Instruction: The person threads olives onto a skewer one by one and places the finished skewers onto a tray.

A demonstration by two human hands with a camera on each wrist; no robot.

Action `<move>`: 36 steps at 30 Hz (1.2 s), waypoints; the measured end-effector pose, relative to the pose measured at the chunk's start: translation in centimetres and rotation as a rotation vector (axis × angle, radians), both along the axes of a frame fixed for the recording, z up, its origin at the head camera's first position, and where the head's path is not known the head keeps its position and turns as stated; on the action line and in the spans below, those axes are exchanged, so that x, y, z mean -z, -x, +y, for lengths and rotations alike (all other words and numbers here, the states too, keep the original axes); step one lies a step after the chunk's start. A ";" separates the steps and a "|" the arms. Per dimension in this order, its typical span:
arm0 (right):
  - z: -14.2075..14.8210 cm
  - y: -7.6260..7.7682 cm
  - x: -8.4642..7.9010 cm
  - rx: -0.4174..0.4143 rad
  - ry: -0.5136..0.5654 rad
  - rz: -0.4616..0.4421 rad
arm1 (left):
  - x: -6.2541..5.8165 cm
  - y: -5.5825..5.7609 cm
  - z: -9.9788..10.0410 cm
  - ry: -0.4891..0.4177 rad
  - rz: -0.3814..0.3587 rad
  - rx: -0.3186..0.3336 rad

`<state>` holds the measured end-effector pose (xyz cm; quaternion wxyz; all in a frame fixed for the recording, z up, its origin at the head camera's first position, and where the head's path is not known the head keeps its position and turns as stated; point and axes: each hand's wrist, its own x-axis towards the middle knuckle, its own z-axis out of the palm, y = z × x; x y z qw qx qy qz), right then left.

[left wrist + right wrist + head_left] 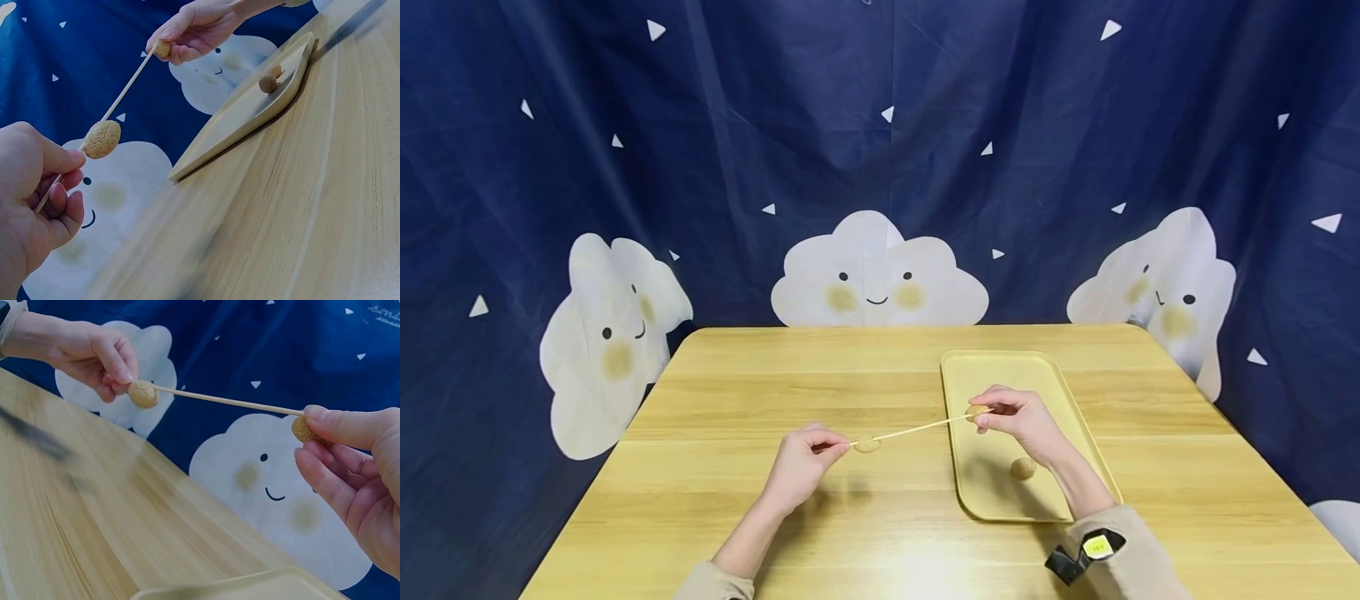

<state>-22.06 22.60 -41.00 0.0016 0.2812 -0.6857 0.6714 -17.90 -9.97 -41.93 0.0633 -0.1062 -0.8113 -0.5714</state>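
A thin wooden skewer (917,429) stretches between the two hands above the table. My left hand (805,462) pinches it near one end, with the tail of the stick passing through the palm side in the left wrist view. Right beside those fingertips a wrinkled, tan walnut (102,139) sits on the skewer. At the other end, my right hand (1015,421) holds a second walnut (305,430) between thumb and fingers, where the stick meets it. The fingers partly hide this walnut.
Under the right hand lies a yellow rectangular tray (1000,500) on the wooden table (737,400). A brown walnut (1022,468) rests in the tray; the left wrist view shows another small lump (275,70) behind it. A dark blue curtain (835,167) with printed clouds hangs behind.
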 end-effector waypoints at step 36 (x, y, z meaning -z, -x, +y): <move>-1.0 0.1 0.5 -0.033 0.062 0.011 | -0.4 -0.3 0.9 -0.027 0.017 -0.031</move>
